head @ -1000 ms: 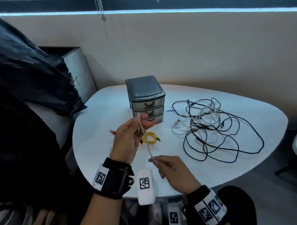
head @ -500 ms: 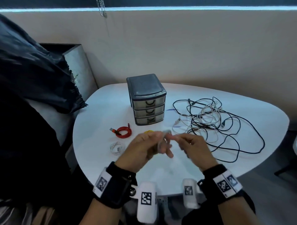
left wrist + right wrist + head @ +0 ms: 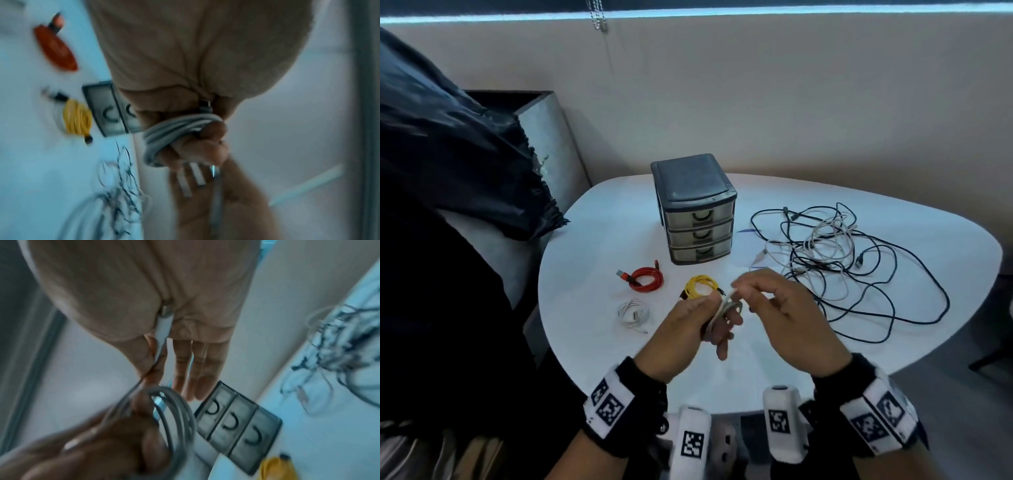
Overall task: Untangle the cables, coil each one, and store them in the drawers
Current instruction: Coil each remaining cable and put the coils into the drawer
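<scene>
Hands up over the near edge of the table point(image 3: 592, 240), both busy on one pale grey cable point(image 3: 722, 308). Left hand point(image 3: 688, 329) has it wound in a tight coil of several loops round its curled fingers point(image 3: 207, 147), a metal plug tip poking out beside the palm. Right hand point(image 3: 784, 311) pinches the free end between thumb and forefinger, a white plug lying against its palm, the other fingers point(image 3: 197, 369) straight and spread. Cable looks smooth and round, thin where it runs from the pinch to the coil. On the table behind the hands: a yellow coil point(image 3: 702, 286), a red coil point(image 3: 647, 279) and a white coil point(image 3: 632, 312), each lying apart. Drawers point(image 3: 698, 233), three stacked in a dark grey unit, all closed, stand just beyond them. Off to the right, a tangle point(image 3: 835, 253) of black and white cables sprawls loose.
</scene>
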`<act>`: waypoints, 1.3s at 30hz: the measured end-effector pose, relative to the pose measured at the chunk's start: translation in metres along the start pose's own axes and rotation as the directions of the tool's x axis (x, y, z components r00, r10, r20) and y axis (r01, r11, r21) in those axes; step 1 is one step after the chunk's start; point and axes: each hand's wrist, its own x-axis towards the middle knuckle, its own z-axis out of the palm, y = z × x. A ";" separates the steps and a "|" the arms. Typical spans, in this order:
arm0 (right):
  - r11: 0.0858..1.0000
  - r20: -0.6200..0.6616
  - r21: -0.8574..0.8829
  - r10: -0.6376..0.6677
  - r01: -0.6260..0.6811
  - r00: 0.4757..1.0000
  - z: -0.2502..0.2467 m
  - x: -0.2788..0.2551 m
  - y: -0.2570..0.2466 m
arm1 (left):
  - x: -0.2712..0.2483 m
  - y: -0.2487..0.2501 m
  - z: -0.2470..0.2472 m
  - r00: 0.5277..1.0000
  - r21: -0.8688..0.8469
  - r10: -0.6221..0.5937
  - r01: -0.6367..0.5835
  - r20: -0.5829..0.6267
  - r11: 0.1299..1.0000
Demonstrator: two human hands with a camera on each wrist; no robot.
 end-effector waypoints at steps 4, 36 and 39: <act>0.853 0.047 0.491 0.177 -0.177 0.983 0.013 -0.005 -0.002 | -0.003 0.010 0.002 0.986 -0.329 0.025 0.032 0.165 0.944; 0.924 0.054 -0.382 -0.009 0.029 0.998 0.011 0.007 0.012 | 0.002 0.000 0.001 0.978 0.131 0.013 0.015 -0.206 0.991; 0.821 0.052 -0.561 -0.098 0.110 0.994 0.013 0.005 0.012 | 0.003 -0.003 -0.002 0.968 0.081 -0.027 0.049 -0.249 0.996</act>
